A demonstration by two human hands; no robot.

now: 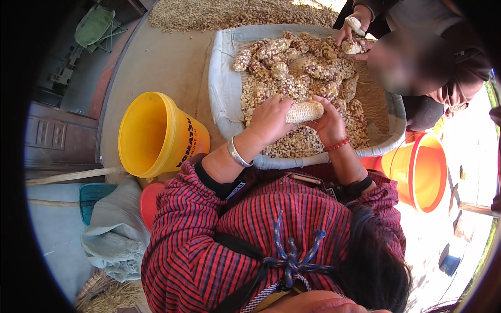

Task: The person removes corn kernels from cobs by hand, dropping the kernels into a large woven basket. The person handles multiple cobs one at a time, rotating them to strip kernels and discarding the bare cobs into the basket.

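A mostly bare, pale corn cob [306, 112] lies crosswise between my two hands. My left hand [270, 117], silver bangle at the wrist, grips its left end. The fingers of my right hand [328, 121], with a red bead bracelet below it, close around the right end. Both hands are above a large basket [226, 78] with a pale cloth-covered rim. Inside it are loose corn kernels [295, 143] and a heap of speckled maroon-and-cream ears of corn [274, 48].
Across the basket, another person's hands [358, 23] hold corn cobs. A yellow Komatsu bucket [143, 135] stands tilted in view at left, an orange bucket [415, 172] at right. More kernels [242, 13] spread over the ground beyond. A grey sack [117, 219] and straw broom [111, 293] are at lower left.
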